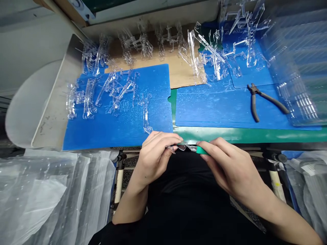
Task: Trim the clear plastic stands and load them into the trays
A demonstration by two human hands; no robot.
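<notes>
My left hand (156,154) is closed on a clear plastic part (182,145), whose end sticks out past the fingertips. A green-handled knife (201,150) is pinched in my right hand (230,163), its short blade pointing left at the part. Blade and part are very close; whether they touch I cannot tell. Just beyond my left hand, a slim clear plastic piece (145,115) lies on the blue sheet (158,85). Most of the held part is hidden by my fingers.
Clusters of clear plastic mouldings (122,88) lie across the bench's left and back, some on brown cardboard (176,75). Cutting pliers (255,92) rest open on the right blue sheet (217,109). A clear plastic tray stack (301,88) stands far right. Bagged sheets (51,190) hang lower left.
</notes>
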